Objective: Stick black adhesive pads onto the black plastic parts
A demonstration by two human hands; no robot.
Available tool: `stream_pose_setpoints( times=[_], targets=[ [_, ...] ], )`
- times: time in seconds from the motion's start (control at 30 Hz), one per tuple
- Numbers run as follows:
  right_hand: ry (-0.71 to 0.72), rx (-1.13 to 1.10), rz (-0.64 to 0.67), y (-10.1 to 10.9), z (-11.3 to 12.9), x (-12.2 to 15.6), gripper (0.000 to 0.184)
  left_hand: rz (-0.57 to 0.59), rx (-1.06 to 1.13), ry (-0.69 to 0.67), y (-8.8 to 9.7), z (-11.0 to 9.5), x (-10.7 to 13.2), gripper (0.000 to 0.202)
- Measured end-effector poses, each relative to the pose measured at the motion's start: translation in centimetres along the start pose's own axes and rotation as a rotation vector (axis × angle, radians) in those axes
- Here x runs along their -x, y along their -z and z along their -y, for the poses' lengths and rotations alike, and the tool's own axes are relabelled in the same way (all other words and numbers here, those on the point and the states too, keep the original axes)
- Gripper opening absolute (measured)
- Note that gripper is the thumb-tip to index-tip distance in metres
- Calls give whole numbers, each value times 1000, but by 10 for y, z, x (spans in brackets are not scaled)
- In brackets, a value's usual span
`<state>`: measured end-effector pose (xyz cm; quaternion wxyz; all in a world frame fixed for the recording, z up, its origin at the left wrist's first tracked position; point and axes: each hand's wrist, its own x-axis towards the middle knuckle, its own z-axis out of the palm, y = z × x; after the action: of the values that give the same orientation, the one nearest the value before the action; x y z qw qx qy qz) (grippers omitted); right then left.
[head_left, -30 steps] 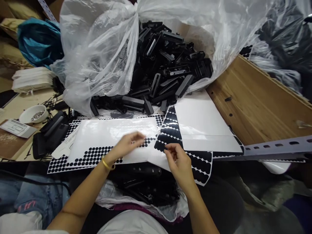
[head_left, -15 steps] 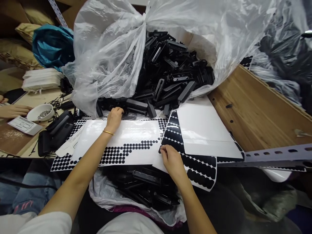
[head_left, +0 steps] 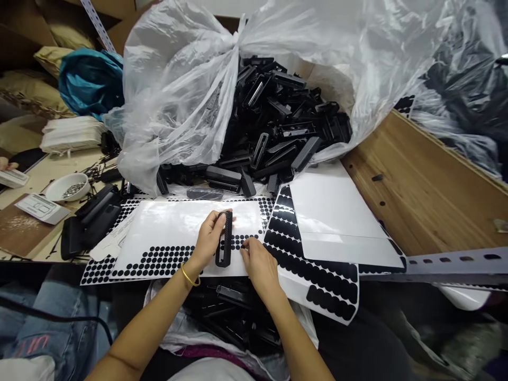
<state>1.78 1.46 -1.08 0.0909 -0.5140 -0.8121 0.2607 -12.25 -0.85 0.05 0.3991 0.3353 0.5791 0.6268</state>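
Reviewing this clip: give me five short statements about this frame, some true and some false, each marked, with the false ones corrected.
1. The left hand holds a black part. True.
2. The right hand is reaching into the clear plastic bag. False: it is low at the dotted sheet, well short of the bag.
3. The yellow bracelet is on the right wrist. False: it is on the left wrist.
4. A heap of black parts shows in the bag's open mouth. True.
5. The white bowl stands at the picture's right edge. False: it stands toward the left edge.
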Motion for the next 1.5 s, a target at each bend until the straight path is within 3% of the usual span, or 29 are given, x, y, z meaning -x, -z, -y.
stream_pose_setpoints(
  times=[0.13,0.27,0.4,0.73,1.0,1.1,1.23,1.37,1.5],
  targets=[
    [-12,-282,9,7,-6,0,8,25,335,244,-11,11,8,28],
    [11,-779,-52,10,-7,9,15,74,438,341,-18,13,15,28],
    [-15,-921,-72,8,0,18,17,109,522,391,-26,10,23,25],
    [62,-730,-189,9,5,26,13,79,529,395,-36,4,30,26],
    [125,-367,-345,1,3,35,7,89,450,376,-38,3,31,25],
    [81,-307,-438,15,-13,53,10,177,443,426,-37,4,35,25],
    [-49,-124,-539,46,-52,81,14,346,465,550,-42,9,43,26],
    [-69,-11,-475,58,-81,92,11,386,455,637,-53,20,48,26],
    [-2,26,-394,52,-76,85,14,378,432,625,-57,26,47,26]
  ],
)
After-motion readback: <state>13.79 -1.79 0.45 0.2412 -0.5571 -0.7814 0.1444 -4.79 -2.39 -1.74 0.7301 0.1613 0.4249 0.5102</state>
